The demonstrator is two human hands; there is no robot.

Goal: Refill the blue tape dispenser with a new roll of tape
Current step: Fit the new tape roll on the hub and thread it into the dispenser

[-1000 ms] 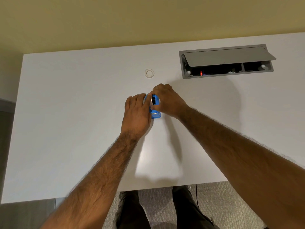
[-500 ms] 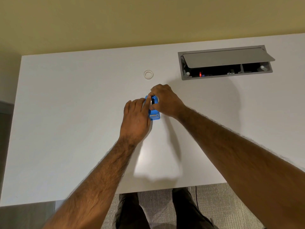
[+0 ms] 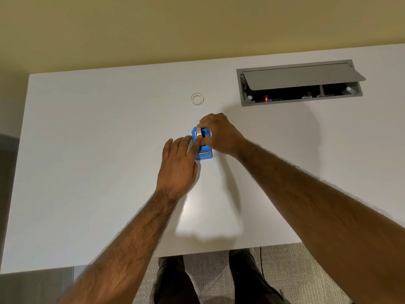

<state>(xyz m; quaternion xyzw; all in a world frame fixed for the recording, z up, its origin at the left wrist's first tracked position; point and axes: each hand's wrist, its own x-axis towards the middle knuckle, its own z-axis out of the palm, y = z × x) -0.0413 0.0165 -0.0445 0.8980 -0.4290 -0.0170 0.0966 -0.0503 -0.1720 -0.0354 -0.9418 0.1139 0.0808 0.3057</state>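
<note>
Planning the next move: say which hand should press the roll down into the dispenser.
Right. The right hand already pinches the roll over the dispenser; the left hand braces its side.

White table [image 3: 87,172]: dispenser [image 3: 205,155], tape ring [image 3: 197,98]

Your arms are bare, your trousers dark.
No sleeves reach your hairy forearms; your left hand [image 3: 178,165] and right hand [image 3: 221,133] wear no gloves or rings.
</note>
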